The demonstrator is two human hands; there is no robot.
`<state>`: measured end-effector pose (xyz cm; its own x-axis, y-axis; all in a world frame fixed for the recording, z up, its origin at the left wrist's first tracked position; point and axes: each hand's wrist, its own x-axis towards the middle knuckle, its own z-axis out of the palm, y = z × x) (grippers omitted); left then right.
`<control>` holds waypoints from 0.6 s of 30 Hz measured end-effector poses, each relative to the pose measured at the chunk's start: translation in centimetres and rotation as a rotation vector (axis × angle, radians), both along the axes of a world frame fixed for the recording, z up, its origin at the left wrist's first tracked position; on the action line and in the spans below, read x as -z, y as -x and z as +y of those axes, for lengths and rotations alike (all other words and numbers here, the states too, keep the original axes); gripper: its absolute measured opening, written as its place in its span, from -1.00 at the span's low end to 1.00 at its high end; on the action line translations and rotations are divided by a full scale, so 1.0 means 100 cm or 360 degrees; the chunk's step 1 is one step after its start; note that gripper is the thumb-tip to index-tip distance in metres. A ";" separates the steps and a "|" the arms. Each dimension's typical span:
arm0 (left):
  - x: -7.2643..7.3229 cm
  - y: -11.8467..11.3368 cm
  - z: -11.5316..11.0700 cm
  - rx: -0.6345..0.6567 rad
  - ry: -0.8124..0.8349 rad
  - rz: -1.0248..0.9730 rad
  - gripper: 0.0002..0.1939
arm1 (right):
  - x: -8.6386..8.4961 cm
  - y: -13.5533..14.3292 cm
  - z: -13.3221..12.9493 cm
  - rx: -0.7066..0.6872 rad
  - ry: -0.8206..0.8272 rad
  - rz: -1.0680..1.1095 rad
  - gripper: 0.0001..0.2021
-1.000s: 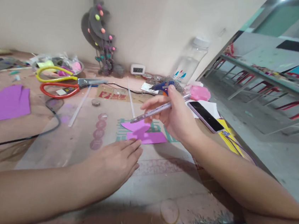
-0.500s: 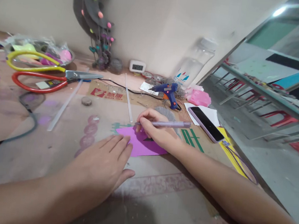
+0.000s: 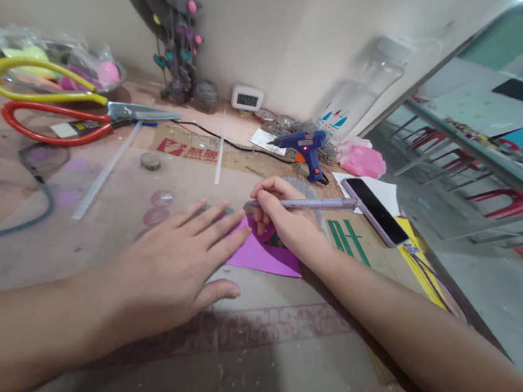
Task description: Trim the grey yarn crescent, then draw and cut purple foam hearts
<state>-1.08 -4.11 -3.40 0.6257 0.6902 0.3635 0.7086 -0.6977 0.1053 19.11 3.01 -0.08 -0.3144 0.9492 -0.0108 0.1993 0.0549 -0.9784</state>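
A piece of purple sheet (image 3: 264, 258), paper or felt, lies on the covered table in front of me. My left hand (image 3: 185, 247) rests flat at its left edge, fingers spread and thumb held apart. My right hand (image 3: 287, 217) pinches a pale purple pen (image 3: 321, 203), its tip low over the sheet's upper edge. Under the right palm a small dark shape (image 3: 277, 239) shows on the sheet, partly hidden. Whether the pen tip touches the sheet I cannot tell.
Scissors with yellow and red handles (image 3: 105, 108) lie at the left. A blue glue gun (image 3: 306, 149), a phone (image 3: 376, 212) and a plastic bottle (image 3: 353, 103) are at the right. Clear glue sticks (image 3: 109, 171), a small clock (image 3: 247, 98) and a bagged bowl (image 3: 114, 90) stand or lie farther back.
The camera view has shifted slightly. My left hand's fingers have spread wider and reach farther over the purple sheet's left corner. My right hand still holds the pen.
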 end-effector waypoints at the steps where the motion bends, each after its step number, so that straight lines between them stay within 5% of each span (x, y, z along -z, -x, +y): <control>1: 0.001 0.000 -0.002 0.0052 0.0009 0.0003 -0.35 | 0.000 -0.002 0.001 0.0002 -0.0006 -0.0017 -0.92; 6: 0.000 -0.002 -0.008 -0.0095 -0.0091 0.0025 -0.33 | 0.000 -0.007 0.003 0.0019 -0.0072 -0.0113 -0.87; 18: -0.010 -0.008 -0.027 -0.0052 -0.0263 0.0081 -0.53 | 0.005 0.008 -0.002 -0.0056 -0.0444 -0.0366 -0.74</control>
